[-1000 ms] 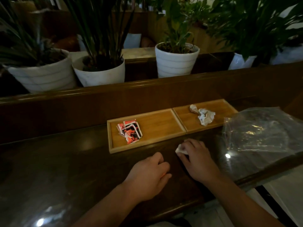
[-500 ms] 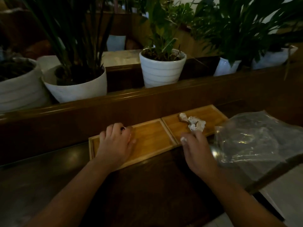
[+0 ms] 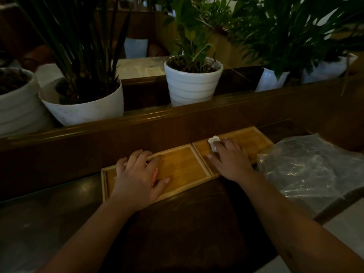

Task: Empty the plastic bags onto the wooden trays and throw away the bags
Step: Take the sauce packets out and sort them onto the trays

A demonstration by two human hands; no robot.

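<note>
Two wooden trays lie end to end on the dark bench (image 3: pixel 187 223). The left hand (image 3: pixel 137 174) rests palm down, fingers curled over red-printed packets (image 3: pixel 155 173) in the left tray (image 3: pixel 185 168). The right hand (image 3: pixel 229 160) covers white crumpled wrappers (image 3: pixel 213 141) in the right tray (image 3: pixel 250 138), its grasp unclear. A clear plastic bag (image 3: pixel 309 170) lies just right.
</note>
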